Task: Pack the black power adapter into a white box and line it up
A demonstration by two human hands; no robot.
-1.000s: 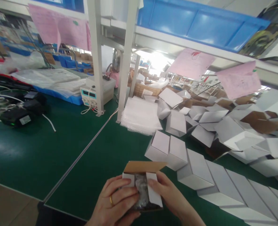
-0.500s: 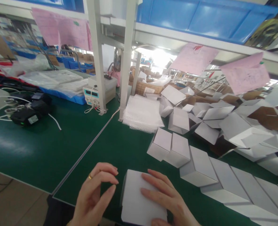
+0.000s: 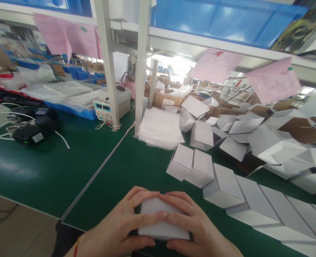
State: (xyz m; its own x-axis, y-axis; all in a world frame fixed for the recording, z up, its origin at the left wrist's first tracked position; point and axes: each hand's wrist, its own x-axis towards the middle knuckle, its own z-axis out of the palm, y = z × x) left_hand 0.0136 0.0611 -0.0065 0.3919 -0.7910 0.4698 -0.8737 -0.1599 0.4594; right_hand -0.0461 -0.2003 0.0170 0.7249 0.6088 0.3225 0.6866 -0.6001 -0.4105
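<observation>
A small white cardboard box (image 3: 161,228) with its lid down sits at the near edge of the green table (image 3: 66,171). My left hand (image 3: 120,228), with a gold ring, wraps over the box's left side and top. Pressed on the top and right side is my right hand (image 3: 190,225). The fingertips of both hands meet on the lid. A row of closed white boxes (image 3: 227,185) runs from the middle of the table toward the lower right, just past my right hand.
A heap of open and folded white boxes (image 3: 267,142) fills the right back. A stack of bubble-wrap bags (image 3: 160,130) lies by two white posts (image 3: 141,67). A power supply (image 3: 109,103), black devices with white cables (image 3: 31,132) and blue bins stand at left.
The box, open with a wrapped item inside a second ago, now has its lid down. My left hand, lifted off half a second ago, has come back onto the box beside the right.
</observation>
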